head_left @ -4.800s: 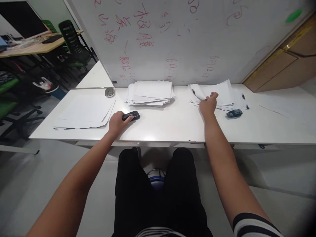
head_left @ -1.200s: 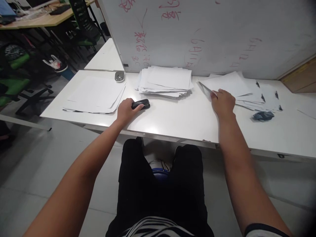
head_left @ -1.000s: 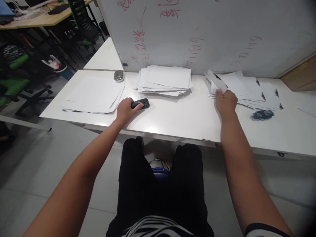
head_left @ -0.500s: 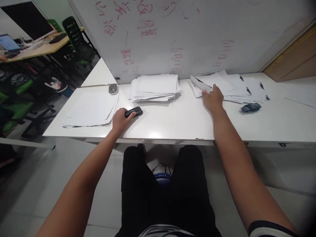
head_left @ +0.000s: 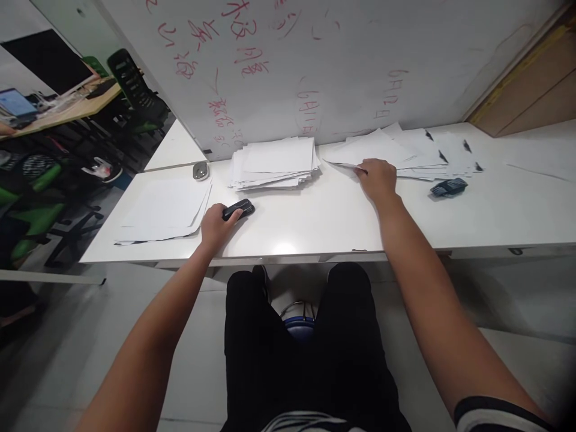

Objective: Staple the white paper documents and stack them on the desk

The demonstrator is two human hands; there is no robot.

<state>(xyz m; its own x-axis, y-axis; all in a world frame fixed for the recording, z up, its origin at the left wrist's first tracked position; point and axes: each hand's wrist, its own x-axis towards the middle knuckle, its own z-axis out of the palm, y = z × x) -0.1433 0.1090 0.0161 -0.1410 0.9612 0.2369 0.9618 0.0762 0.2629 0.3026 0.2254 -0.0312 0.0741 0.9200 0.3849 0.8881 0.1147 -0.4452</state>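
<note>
My left hand (head_left: 218, 224) is closed around a black stapler (head_left: 239, 209) that rests on the white table (head_left: 297, 225). Between the fingers of my right hand (head_left: 378, 180) is the edge of a sheet of paper (head_left: 342, 165), pinched and partly lifted. Behind that hand spread overlapping white papers (head_left: 382, 144), some with dark corners at the right. A thick paper stack (head_left: 279, 157) lies between my hands, farther back. Left of the stapler is another flat pile of paper (head_left: 157, 207).
A small rounded grey-and-white object (head_left: 200, 171) sits behind the left pile. Right of my right hand lies a crumpled dark object (head_left: 449, 188). A whiteboard (head_left: 351, 72) with red writing borders the table's back, and a brown box (head_left: 526, 84) stands at the back right.
My right hand has turned and drawn the sheet's edge slightly left and off the papers. The left hand stays on the stapler. The whole view has shifted a little.
</note>
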